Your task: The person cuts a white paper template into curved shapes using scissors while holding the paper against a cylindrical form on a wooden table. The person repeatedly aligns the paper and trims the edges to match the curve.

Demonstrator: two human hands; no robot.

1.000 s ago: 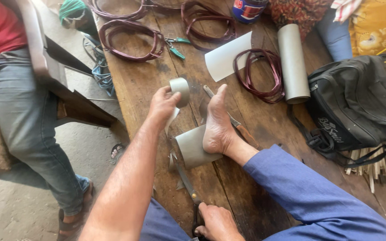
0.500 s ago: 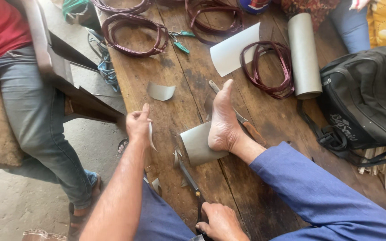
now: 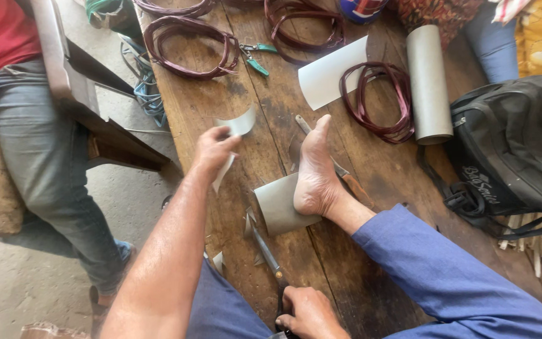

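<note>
left hand (image 3: 214, 150) pinching grey strip (image 3: 236, 125), right hand (image 3: 305, 314) apparently gripping scissors (image 3: 268, 254)

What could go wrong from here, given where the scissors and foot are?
1. The right hand grips long metal scissors whose blades point toward the bare foot pinning the curved grey sheet; a slip might cut it.
2. The left hand holds thin grey offcuts loosely near the wooden table's edge; they could drop.

Daylight falls bright and even on my bench (image 3: 246, 188), perhaps from the upper right, where the yellow cloth (image 3: 537, 31) looks washed out. Shadows are soft. My left hand (image 3: 216, 150) is slightly motion-blurred; the frame edges bend a little.
</note>
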